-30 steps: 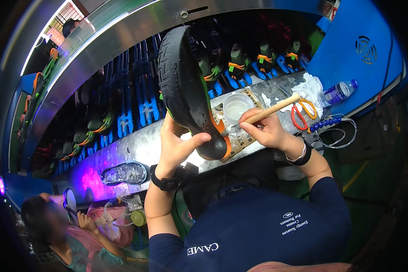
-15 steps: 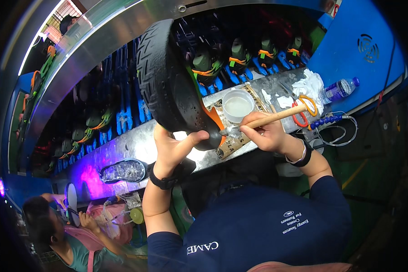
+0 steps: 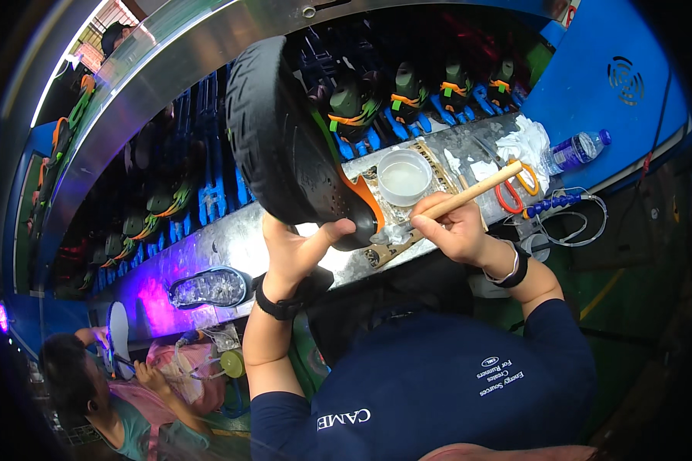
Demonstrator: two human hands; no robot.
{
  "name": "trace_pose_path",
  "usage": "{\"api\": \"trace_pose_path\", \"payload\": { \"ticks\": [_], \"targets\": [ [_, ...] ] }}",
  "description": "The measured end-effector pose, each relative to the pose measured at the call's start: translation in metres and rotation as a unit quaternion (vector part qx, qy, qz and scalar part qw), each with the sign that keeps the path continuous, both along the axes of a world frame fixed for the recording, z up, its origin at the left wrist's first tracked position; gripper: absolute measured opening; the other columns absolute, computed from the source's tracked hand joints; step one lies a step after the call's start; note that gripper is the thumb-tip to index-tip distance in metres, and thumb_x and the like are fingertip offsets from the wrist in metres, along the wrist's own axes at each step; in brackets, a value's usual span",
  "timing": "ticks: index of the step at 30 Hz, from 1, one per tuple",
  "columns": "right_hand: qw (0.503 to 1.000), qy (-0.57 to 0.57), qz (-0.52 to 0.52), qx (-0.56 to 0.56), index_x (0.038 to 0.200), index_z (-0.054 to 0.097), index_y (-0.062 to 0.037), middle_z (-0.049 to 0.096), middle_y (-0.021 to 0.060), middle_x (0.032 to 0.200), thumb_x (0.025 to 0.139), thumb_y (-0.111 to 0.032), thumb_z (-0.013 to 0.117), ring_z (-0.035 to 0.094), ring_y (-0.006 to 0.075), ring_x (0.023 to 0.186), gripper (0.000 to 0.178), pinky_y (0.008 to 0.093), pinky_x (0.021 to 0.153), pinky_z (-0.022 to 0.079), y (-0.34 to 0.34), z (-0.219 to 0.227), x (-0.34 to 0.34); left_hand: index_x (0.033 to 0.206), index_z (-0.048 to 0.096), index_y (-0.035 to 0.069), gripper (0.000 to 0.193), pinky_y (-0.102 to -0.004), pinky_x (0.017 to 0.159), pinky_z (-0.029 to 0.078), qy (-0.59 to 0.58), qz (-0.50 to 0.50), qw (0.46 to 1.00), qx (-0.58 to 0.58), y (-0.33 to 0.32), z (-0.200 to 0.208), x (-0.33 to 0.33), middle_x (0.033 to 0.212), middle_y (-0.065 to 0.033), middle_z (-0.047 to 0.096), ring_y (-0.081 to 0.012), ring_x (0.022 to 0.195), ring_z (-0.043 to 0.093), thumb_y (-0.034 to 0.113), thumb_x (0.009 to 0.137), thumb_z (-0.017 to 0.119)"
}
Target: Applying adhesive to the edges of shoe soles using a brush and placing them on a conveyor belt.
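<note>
From afar, my left hand [image 3: 296, 250] grips the heel end of a black-soled shoe with orange-and-green trim [image 3: 281, 146], toe raised above the silver metal table [image 3: 211, 252], apparently baring the heel edge to a pale wooden-handled brush [image 3: 480, 189]. A round translucent plastic tub [image 3: 404, 178] sits near, likely for easy reach. My right hand [image 3: 460, 229] pinches the handle slantwise, tip by the heel.

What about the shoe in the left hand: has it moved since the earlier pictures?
Yes, the shoe has shifted left at its upper end, judged against the round tub.
</note>
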State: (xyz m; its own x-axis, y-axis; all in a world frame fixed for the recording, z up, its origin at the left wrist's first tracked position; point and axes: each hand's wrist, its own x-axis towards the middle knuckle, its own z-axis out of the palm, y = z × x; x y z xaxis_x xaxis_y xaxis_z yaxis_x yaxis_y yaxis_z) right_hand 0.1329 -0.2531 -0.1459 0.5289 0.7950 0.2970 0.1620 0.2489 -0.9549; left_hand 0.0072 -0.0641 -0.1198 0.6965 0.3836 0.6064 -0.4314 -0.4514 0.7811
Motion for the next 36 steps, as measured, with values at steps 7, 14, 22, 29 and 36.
{"api": "trace_pose_path", "payload": {
  "ticks": [7, 14, 22, 29, 36],
  "targets": [
    [0.991, -0.13, -0.021, 0.029, 0.081, 0.055, 0.0006, 0.051, -0.0003, 0.062, 0.077, 0.0, 0.057, 0.041, 0.0022, 0.049, 0.004, 0.017, 0.043, 0.031, 0.006, -0.007, 0.015, 0.102, 0.049, 0.0, 0.042, -0.0282, 0.078, 0.044, 0.043, -0.088, 0.98, -0.175, 0.0, -0.005, 0.001, 0.092, -0.0082, 0.06, -0.0155, 0.084, 0.058, 0.012, 0.069, 0.073],
    [0.991, -0.133, -0.028, 0.019, 0.083, 0.056, 0.0008, 0.056, 0.0057, 0.076, 0.075, 0.003, 0.056, 0.05, 0.0082, 0.061, 0.009, 0.0206, 0.051, 0.038, 0.009, 0.002, 0.023, 0.107, 0.047, 0.0, 0.048, -0.0282, 0.081, 0.041, 0.07, -0.112, 0.969, -0.21, 0.005, -0.014, 0.005, 0.096, -0.0071, 0.057, -0.0139, 0.09, 0.053, 0.02, 0.071, 0.071],
    [0.967, -0.249, -0.002, 0.053, 0.077, 0.056, -0.0015, 0.055, 0.0042, 0.067, 0.073, 0.001, 0.059, 0.044, 0.0068, 0.046, 0.005, 0.0204, 0.04, 0.032, 0.011, 0.007, 0.008, 0.111, 0.045, -0.001, 0.051, -0.0277, 0.081, 0.042, 0.081, -0.117, 0.963, -0.23, 0.009, -0.015, 0.004, 0.099, -0.0078, 0.056, -0.0142, 0.09, 0.053, 0.023, 0.072, 0.07],
    [0.939, -0.326, -0.059, 0.09, 0.076, 0.056, 0.0016, 0.057, 0.0087, 0.068, 0.07, 0.004, 0.06, 0.052, 0.0136, 0.049, 0.008, 0.0233, 0.043, 0.04, 0.02, 0.013, 0.008, 0.114, 0.042, -0.002, 0.053, -0.029, 0.08, 0.044, 0.093, -0.148, 0.948, -0.267, 0.002, -0.015, 0.002, 0.1, -0.0095, 0.056, -0.0156, 0.092, 0.054, 0.02, 0.074, 0.068],
    [0.923, -0.355, -0.105, 0.109, 0.08, 0.056, 0.0033, 0.058, 0.0101, 0.067, 0.069, 0.006, 0.06, 0.052, 0.0147, 0.049, 0.012, 0.0231, 0.043, 0.04, 0.024, 0.024, 0.013, 0.115, 0.041, -0.002, 0.054, -0.0284, 0.081, 0.043, 0.112, -0.164, 0.941, -0.274, -0.005, -0.014, -0.001, 0.102, -0.0087, 0.054, -0.0149, 0.093, 0.053, 0.02, 0.075, 0.068]
  ]
}}
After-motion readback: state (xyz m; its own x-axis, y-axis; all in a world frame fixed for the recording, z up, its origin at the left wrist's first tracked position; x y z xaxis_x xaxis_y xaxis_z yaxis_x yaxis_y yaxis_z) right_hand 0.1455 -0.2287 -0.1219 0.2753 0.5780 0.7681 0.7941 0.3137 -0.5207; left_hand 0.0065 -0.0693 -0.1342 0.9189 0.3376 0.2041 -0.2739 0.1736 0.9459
